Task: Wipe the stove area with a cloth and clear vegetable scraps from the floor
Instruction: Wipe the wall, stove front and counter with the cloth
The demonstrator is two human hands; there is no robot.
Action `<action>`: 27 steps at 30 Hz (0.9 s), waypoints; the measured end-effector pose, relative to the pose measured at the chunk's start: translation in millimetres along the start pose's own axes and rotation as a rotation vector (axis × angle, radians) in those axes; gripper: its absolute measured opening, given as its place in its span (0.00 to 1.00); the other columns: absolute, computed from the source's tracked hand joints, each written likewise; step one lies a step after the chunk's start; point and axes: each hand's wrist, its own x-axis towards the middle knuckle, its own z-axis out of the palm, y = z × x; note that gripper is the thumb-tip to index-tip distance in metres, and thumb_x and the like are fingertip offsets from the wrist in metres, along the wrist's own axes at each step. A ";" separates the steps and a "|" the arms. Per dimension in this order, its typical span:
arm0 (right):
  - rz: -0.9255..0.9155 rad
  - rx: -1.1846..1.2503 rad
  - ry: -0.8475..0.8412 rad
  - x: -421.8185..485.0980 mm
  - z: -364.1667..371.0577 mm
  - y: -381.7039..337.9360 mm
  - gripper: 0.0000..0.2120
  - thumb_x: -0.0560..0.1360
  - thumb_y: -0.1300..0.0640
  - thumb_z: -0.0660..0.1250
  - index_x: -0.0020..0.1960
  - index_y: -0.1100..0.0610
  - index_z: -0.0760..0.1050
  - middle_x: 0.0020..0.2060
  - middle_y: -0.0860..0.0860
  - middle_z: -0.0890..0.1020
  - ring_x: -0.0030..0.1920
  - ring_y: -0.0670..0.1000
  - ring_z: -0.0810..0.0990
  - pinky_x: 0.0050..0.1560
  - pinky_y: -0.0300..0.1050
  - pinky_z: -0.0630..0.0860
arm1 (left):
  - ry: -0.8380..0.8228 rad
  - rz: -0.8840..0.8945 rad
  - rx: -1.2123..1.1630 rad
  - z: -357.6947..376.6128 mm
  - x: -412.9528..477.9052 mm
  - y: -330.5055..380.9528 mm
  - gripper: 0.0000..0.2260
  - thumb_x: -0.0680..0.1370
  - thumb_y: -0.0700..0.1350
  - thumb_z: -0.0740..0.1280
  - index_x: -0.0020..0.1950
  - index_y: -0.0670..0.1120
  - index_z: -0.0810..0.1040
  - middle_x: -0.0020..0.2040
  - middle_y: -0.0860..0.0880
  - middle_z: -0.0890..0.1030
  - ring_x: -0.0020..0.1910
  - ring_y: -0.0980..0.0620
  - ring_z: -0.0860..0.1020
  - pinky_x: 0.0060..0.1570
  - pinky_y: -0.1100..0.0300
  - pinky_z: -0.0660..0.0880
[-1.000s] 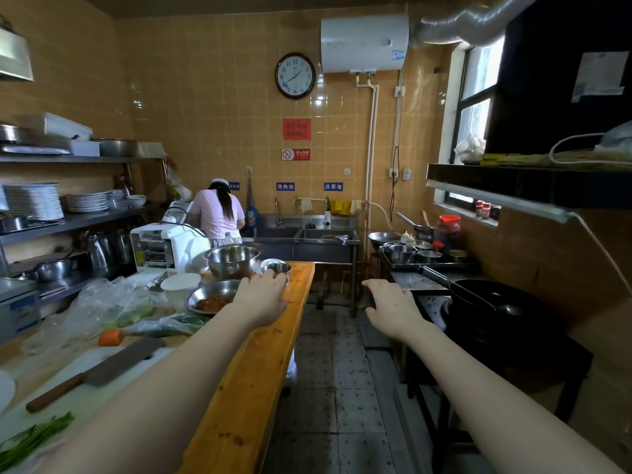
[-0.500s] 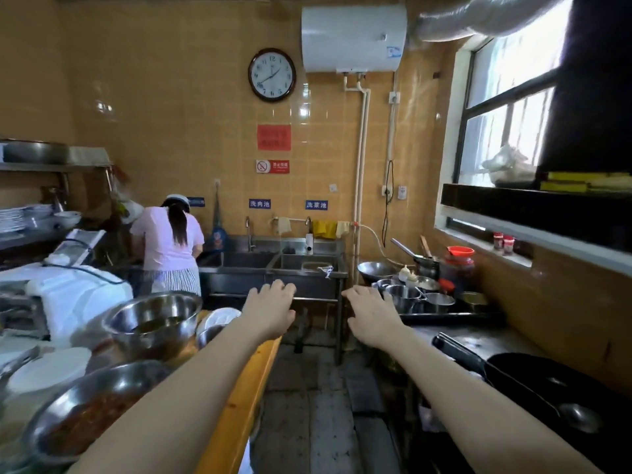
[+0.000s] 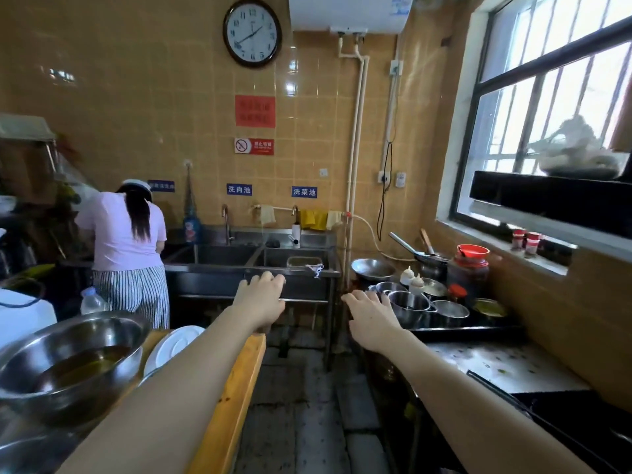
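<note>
Above the aisle, left hand, right hand, fingers spread, empty, two sinks

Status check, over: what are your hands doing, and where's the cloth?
Left hand and right hand open, empty, held out. Yellow cloths hang on the rail above the sink. Another person stands left of it.

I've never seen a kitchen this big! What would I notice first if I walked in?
Probably the two bare arms reaching out, left hand and right hand open and empty, over the aisle. Then the big round clock high on the yellow tiled wall, and another person at the steel sink at the far end, back turned.
</note>
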 end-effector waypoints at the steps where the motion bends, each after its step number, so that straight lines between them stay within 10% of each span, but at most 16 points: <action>1: -0.001 -0.010 0.006 19.0 7.3 1.8 0.25 0.76 0.60 0.59 0.72 0.53 0.61 0.67 0.53 0.68 0.69 0.59 0.64 0.70 0.60 0.59 | -0.002 0.004 0.007 5.0 19.4 -6.4 0.19 0.81 0.48 0.58 0.72 0.49 0.64 0.70 0.45 0.68 0.68 0.43 0.67 0.68 0.45 0.63; 27: 0.075 0.077 -0.019 402.0 176.5 144.4 0.27 0.74 0.58 0.61 0.72 0.52 0.61 0.70 0.49 0.67 0.69 0.54 0.65 0.66 0.54 0.62 | -0.169 -0.045 0.098 169.1 403.2 -67.3 0.17 0.80 0.48 0.58 0.68 0.48 0.66 0.67 0.46 0.69 0.65 0.44 0.69 0.64 0.48 0.64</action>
